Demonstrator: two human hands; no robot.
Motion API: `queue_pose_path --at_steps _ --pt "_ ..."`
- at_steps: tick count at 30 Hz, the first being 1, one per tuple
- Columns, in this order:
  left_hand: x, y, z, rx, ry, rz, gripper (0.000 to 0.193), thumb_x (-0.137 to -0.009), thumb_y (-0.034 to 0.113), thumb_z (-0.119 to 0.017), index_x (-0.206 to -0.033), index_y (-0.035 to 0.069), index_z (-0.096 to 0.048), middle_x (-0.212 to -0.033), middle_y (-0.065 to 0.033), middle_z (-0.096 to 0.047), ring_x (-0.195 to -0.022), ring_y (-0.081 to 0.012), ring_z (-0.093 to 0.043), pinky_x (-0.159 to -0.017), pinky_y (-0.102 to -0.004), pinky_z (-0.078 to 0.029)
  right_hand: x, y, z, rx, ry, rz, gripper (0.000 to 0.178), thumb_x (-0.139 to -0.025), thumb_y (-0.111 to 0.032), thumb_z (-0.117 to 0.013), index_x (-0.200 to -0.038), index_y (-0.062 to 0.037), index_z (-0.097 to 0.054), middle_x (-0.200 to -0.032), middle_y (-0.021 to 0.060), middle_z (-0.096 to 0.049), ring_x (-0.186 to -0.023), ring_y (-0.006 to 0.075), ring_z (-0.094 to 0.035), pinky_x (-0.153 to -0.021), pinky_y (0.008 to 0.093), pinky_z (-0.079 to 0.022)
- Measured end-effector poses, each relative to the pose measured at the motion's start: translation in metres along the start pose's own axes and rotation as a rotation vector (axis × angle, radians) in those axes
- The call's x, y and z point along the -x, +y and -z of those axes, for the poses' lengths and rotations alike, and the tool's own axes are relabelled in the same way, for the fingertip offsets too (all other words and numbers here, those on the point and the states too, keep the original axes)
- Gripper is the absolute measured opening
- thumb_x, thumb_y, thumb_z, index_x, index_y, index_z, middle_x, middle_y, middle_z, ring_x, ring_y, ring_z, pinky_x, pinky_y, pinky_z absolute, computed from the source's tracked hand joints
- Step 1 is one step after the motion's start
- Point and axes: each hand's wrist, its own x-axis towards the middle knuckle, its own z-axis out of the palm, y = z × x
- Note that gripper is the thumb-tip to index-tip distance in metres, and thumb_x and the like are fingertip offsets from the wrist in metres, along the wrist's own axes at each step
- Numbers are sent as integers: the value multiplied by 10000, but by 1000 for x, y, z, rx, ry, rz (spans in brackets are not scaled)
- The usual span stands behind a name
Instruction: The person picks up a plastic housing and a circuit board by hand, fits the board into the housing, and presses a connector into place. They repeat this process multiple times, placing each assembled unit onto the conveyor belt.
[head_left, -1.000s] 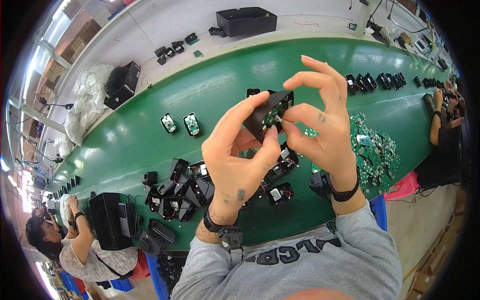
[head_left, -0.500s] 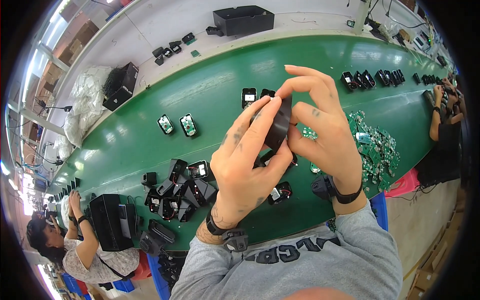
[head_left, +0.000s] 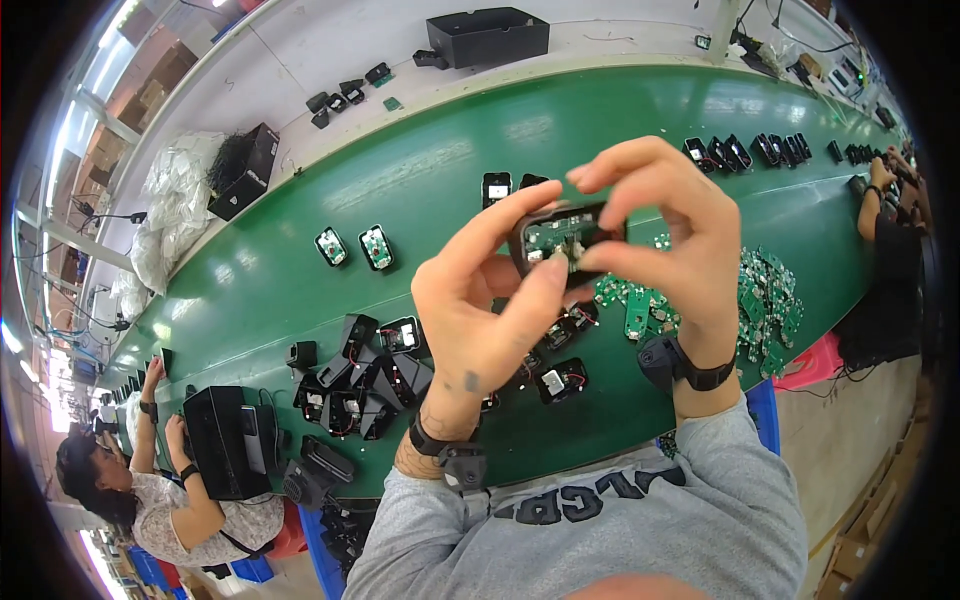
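"Where's the piece being handled?"

"Left of the pile of loose boards (head_left: 770,310), lifted above the green table (head_left: 260,300): a black case (head_left: 518,243), tilted, its open side showing a green circuit board (head_left: 548,236)."

"And the hands?"

"The left hand (head_left: 476,310) pinches the case, thumb on the open side, fingers behind. The right hand (head_left: 692,240) has thumb and forefinger at the case's right end, other fingers curled above. Whether those two nip the case or some small part in it, I can't tell."

"Any writing?"

"Nearer the body than the pile, large dark block letters (head_left: 590,502) cross the grey shirt (head_left: 620,550), upside down from here. Well left of the pile, a black carton (head_left: 245,175) carries a pale mark too small to read."

"Labels?"

"Left of the pile and beyond it, an open case (head_left: 497,188) shows a white patch; print on it, I can't tell. The jumbled black cases (head_left: 370,385) lie left of the pile too."
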Motion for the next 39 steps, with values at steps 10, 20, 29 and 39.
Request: queue_pose_path --at_steps 10,20,29,39 --pt "-17 -4 24 -14 -179 228 361 -784 128 -564 -1048 -92 -673 -776 -128 -698 -524 -154 -647 -440 -233 -515 0 -16 15 337 -200 407 222 -624 -136 -734 -843 -142 -768 -1048 100 -690 -1094 371 -598 -866 450 -474" --pt "-24 -3 29 -162 -274 405 423 -734 222 -490 -917 -107 -684 -837 -159 -705 -519 -149 -620 -380 -234 -464 1 -17 16 438 -271 416 227 -647 -141 -746 -874 -132 -738 -1067 78 -696 -1163 369 -585 -962 534 -456" --pt "-26 -12 31 -36 -203 251 333 -832 132 -556 -1079 -50 -687 -810 -73 -681 -602 -98 -613 -464 -219 -486 -1 -12 0 469 -212 285 157 -651 -81 -755 -741 -76 -626 -1139 85 -652 -1267 367 -497 -1024 483 -393" --pt "-6 -10 12 -346 42 -201 402 -843 -17 -638 -1245 -28 -621 -899 -14 -616 -783 -60 -597 -744 -222 -526 11 -9 -14 453 90 24 181 -664 7 -757 -818 -81 -721 -1162 80 -632 -1290 355 -468 -1025 439 -391"
